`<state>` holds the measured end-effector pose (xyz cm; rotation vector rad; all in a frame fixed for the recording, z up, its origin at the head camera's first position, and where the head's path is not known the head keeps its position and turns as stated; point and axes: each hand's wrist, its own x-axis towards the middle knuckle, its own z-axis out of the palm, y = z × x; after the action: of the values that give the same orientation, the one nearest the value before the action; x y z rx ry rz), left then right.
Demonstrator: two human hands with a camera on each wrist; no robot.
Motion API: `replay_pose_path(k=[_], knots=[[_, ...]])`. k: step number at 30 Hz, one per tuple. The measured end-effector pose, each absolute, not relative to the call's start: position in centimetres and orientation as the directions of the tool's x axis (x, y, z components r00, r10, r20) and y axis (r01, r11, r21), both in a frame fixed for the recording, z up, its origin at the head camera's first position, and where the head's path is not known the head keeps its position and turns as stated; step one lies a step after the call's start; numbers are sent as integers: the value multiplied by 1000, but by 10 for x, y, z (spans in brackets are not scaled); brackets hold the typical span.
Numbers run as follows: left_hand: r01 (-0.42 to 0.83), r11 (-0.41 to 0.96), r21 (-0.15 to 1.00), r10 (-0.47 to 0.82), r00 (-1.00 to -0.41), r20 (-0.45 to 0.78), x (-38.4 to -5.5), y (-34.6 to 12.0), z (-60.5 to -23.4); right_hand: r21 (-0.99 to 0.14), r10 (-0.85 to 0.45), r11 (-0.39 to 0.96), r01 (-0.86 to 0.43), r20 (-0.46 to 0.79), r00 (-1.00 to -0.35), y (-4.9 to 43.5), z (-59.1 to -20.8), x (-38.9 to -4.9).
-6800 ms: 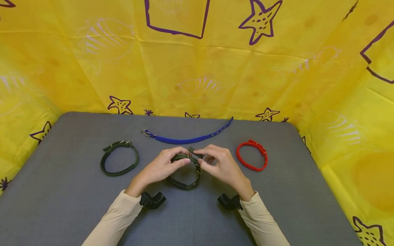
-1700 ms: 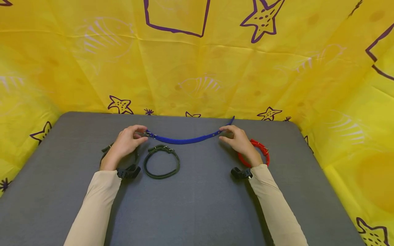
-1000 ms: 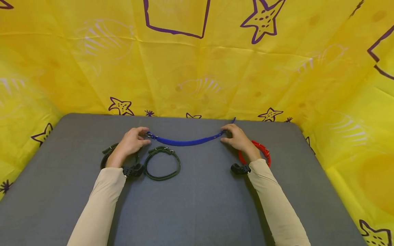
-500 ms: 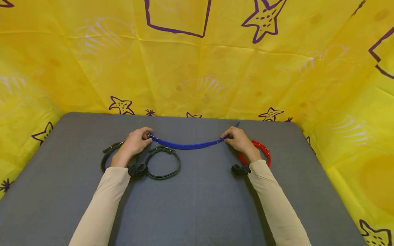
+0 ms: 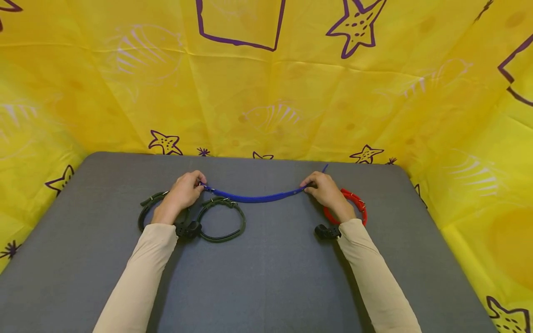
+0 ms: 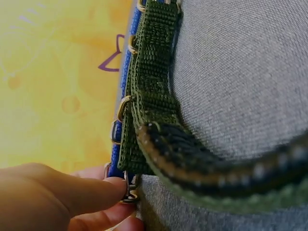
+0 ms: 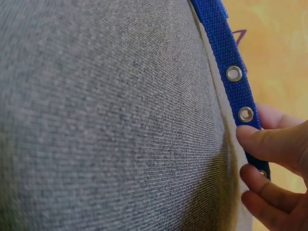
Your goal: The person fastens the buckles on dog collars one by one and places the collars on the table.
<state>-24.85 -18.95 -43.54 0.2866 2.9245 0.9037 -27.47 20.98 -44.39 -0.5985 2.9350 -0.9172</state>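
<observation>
A blue collar (image 5: pixel 258 199) hangs in a shallow curve between my two hands. My left hand (image 5: pixel 183 192) pinches its buckle end; in the left wrist view the thumb presses by the metal buckle (image 6: pixel 127 190). My right hand (image 5: pixel 325 189) pinches the other end between thumb and fingers. The right wrist view shows metal eyelets (image 7: pixel 234 73) along the blue strap just above the thumb. Beyond the right hand the collar's tip (image 5: pixel 325 168) sticks out. A buckled green collar (image 5: pixel 222 238) lies in a ring beside my left hand.
Another ringed green collar (image 5: pixel 143 217) lies partly under my left wrist. A red collar (image 5: pixel 351 199) lies partly behind my right wrist. The grey table (image 5: pixel 266 282) meets a yellow patterned cloth (image 5: pixel 266 92) at its back edge.
Earlier both hands worked on a green collar at the centre; it now lies in a ring to the left. The hands then reached the blue collar, gripped its ends and drew it slightly nearer.
</observation>
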Motion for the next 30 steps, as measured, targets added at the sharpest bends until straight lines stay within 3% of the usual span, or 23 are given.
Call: replay_pose_path(k=[13, 22, 30], knots=[[137, 789, 599, 175, -985, -5, -244, -189, -434, -562, -343, 730, -389, 191, -920, 214, -441, -268], [113, 570, 814, 170, -985, 18, -239, -195, -428, -634, -321, 666, -393, 232, -918, 215, -429, -258], [138, 483, 865, 140, -987, 80, -226, -194, -421, -655, -309, 654, -379, 225, -924, 216, -419, -241]])
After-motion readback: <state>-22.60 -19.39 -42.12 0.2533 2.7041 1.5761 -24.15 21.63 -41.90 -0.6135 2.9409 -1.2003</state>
